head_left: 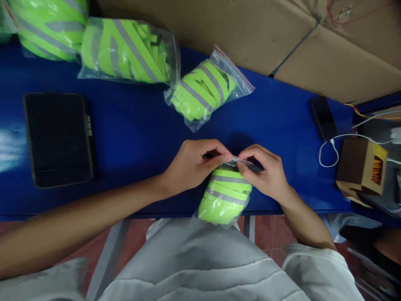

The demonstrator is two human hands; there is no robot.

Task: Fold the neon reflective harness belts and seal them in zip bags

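Observation:
A clear zip bag (226, 194) packed with folded neon-yellow reflective strap lies at the table's front edge, close to my body. Its top edge is pinched between thumb and fingers of my left hand (197, 165). My right hand (265, 169) pinches the same edge a little further right, so both hands sit side by side along the seal. Whether the seal is closed cannot be made out. Just beyond my hands lies another zip bag (203, 90) of the same yellow and grey strap, its red-lined seal pointing to the upper right.
Fuller bags of yellow strap (125, 50) line the back left. A black tablet (59, 140) lies on the blue table (134, 125) at left. Large cardboard boxes (234, 29) stand behind. At right are a phone (323, 118), a white cable and a small open carton (360, 167).

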